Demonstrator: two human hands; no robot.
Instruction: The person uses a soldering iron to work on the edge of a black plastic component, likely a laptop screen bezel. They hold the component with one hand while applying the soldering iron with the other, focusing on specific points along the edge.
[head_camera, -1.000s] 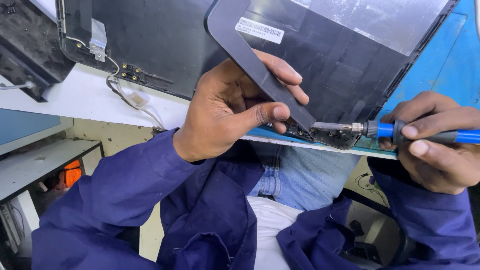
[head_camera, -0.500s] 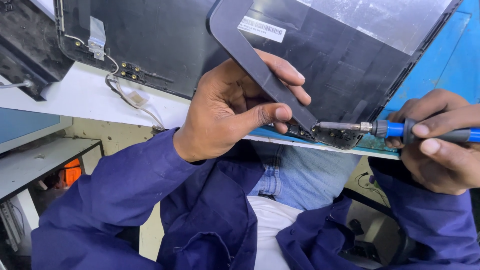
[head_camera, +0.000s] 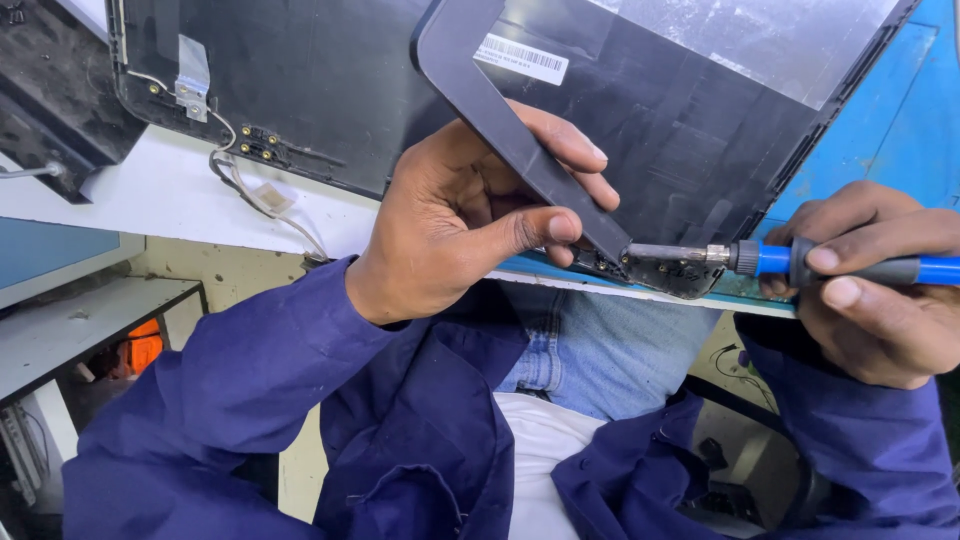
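My left hand grips the dark grey bezel frame of a laptop screen, thumb on the near side and fingers behind its edge. My right hand holds a blue-handled soldering iron level. Its metal barrel lies on the hinge bracket at the frame's lower corner. The black laptop lid lies behind the frame on the bench, its inner side up.
A second black lid with loose thin cables and small gold screws rests on the white bench top. Blue surface lies at the right. A lower shelf stands at the left. My blue-sleeved arms and lap fill the foreground.
The soldering iron has shifted slightly right along the hinge bracket, and my right hand with it. My left hand keeps the same grip on the frame.
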